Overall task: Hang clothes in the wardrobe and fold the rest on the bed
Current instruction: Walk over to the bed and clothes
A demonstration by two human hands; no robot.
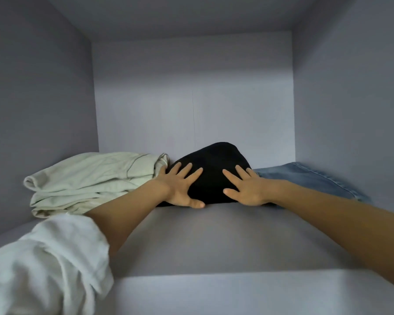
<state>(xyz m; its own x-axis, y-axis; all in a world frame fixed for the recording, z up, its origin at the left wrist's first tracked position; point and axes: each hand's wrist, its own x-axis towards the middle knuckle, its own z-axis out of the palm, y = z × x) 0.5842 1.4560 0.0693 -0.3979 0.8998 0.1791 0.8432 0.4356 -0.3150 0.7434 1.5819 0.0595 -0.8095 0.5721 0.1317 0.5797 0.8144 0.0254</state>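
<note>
A folded black garment (pixel 214 164) lies on a grey wardrobe shelf (pixel 214 235), near the back wall. My left hand (pixel 180 185) lies flat on its left side with fingers spread and the thumb at the front edge. My right hand (pixel 243 185) presses flat on its right side, fingers straight and spread. A folded pale cream garment (pixel 89 178) sits just left of the black one. Folded blue jeans (pixel 309 178) lie to its right, partly hidden behind my right forearm.
The compartment has grey side walls, a back wall (pixel 191 98) and a ceiling close above. The shelf's front part is bare grey board. My left arm's rolled white sleeve (pixel 43 264) fills the lower left.
</note>
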